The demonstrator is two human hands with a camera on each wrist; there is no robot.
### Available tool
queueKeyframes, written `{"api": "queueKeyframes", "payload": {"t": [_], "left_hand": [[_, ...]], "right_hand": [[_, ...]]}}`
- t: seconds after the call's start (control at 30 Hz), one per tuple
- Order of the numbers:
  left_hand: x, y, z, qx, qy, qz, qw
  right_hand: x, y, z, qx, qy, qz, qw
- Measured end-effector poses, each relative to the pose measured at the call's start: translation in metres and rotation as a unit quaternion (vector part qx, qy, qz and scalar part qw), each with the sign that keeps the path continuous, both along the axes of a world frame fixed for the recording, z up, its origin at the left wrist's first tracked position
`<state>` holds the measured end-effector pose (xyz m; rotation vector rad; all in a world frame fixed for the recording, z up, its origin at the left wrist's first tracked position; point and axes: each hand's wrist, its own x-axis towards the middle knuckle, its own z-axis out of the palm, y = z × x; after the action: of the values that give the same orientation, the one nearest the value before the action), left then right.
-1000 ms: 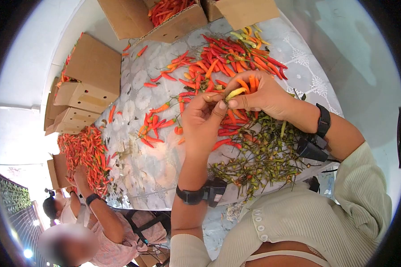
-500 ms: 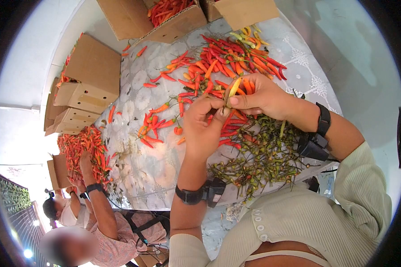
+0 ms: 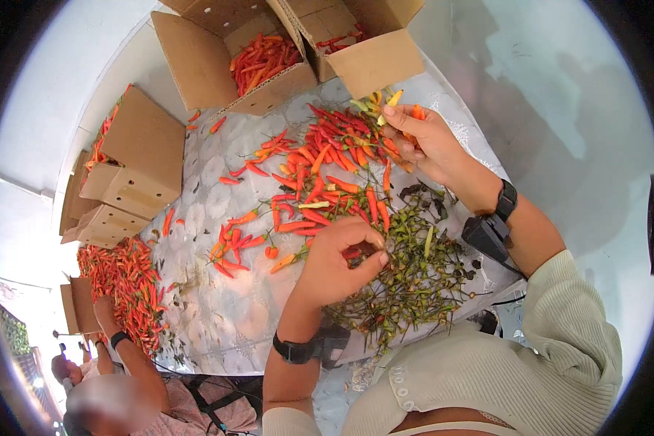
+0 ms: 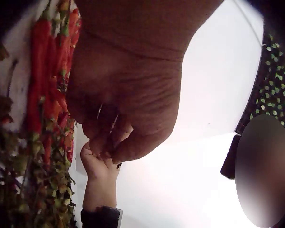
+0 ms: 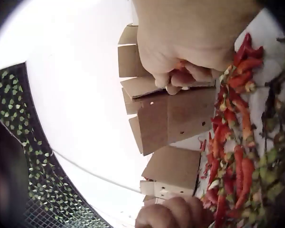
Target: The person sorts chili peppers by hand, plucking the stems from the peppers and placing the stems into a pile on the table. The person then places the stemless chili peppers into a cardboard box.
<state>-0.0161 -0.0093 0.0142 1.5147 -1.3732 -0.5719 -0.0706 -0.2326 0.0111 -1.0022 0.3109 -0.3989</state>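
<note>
My right hand is beside the small group of yellow chili peppers at the table's far right. Its curled fingers hold orange chili peppers against the palm, largely hidden. A yellow chili pepper sits right at its thumb and fingertips. Over the pile of green chili stems, my left hand has its fingers curled, thumb tip close to the forefinger; nothing shows between them. Red and orange chili peppers spread beyond it.
Open cardboard boxes with red chilies stand along the far edge. More boxes stand at the left, beside a large chili heap. Another person's arm reaches to that heap. A wall borders the table on the right.
My hands have parted: the right moved away to the yellow chilies, and the left came down over the stems. The yellow chili left the spot between both hands. The head view has shifted.
</note>
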Motion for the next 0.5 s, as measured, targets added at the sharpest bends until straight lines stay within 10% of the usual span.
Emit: {"api": "queueKeyframes", "payload": {"t": [0.23, 0.5], "left_hand": [[-0.007, 0.001, 0.006, 0.063, 0.028, -0.001, 0.998], [-0.039, -0.016, 0.001, 0.029, -0.265, 0.025, 0.964]], "right_hand": [[0.016, -0.034, -0.019, -0.226, 0.128, -0.161, 0.952], [0.03, -0.056, -0.046, -0.285, 0.163, -0.187, 0.926]]}}
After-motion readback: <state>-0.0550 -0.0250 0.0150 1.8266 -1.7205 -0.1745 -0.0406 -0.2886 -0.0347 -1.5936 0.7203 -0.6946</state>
